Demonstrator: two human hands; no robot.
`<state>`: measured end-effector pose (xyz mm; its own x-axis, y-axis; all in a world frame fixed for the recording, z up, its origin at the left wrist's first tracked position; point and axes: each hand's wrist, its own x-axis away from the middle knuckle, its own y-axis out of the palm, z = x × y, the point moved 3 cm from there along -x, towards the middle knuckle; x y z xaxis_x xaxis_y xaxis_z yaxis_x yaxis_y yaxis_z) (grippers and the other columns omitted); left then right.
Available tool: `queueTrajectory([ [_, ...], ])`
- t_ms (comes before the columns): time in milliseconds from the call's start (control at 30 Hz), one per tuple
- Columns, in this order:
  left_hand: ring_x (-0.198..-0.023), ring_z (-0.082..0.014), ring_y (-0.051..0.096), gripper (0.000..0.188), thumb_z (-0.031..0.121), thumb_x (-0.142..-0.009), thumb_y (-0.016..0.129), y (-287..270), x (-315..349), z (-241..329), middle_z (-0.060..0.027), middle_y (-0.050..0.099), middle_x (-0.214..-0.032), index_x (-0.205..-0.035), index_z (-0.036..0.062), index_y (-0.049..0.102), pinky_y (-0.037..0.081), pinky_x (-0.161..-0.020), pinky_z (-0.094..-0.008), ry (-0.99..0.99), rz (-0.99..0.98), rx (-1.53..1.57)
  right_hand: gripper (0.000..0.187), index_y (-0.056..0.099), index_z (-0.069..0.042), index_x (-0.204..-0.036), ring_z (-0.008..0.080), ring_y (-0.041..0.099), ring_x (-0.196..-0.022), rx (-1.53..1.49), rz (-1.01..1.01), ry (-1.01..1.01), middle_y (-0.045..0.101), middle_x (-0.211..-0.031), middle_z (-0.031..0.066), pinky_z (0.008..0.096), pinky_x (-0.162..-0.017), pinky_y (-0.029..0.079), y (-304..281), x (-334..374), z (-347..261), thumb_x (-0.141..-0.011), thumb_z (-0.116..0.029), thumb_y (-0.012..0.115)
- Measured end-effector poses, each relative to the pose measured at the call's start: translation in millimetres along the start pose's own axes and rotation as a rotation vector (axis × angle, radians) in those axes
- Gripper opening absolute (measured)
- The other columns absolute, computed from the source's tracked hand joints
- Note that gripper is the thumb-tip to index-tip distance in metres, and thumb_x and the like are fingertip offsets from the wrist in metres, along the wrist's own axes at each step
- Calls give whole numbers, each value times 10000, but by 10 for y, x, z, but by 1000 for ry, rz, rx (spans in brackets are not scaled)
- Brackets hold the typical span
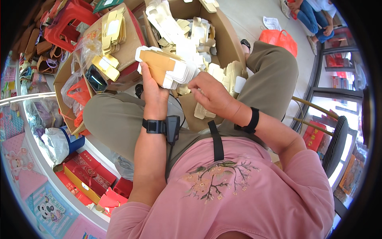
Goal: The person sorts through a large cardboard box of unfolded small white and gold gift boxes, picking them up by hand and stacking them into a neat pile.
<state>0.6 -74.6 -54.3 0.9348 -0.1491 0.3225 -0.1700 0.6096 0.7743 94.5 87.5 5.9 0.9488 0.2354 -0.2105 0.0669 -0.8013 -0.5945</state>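
Note:
My left hand is closed round a stack of flattened cartons, with tan faces and white flaps, tilted over my lap. Its thumb lies along the near side of the stack. At the stack's right end is my right hand, with curled fingers close against the white edges; whatever they pinch is hidden. Behind the stack stands an open cardboard box full of loose white and gold flattened cartons. More cartons lean in a bundle just beyond my right hand.
Left of the open box, a closed brown carton bears gold flat cartons and a dark phone. Red stools stand far left. Past my right knee lies a red plastic bag. Another person sits at the far right.

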Motion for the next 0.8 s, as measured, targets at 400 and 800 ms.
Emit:
queueTrajectory([
  [400,-1262,-237,534,569,510,-1032,423,-73,13,-25,-86,540,-1374,-1425,98,425,444,-1052,-420,7,25,-250,160,591,-26,-1020,88,579,-892,-792,-15,626,605,-982,13,265,-825,494,135,49,396,-981,-176,555],
  [800,-1241,-250,549,547,501,-1031,431,-76,35,-4,-96,554,-1347,-1399,96,441,453,-1046,-455,-22,69,-205,140,613,-36,-923,149,548,-805,-346,85,329,570,-954,68,312,-722,477,236,73,322,-887,-167,647],
])
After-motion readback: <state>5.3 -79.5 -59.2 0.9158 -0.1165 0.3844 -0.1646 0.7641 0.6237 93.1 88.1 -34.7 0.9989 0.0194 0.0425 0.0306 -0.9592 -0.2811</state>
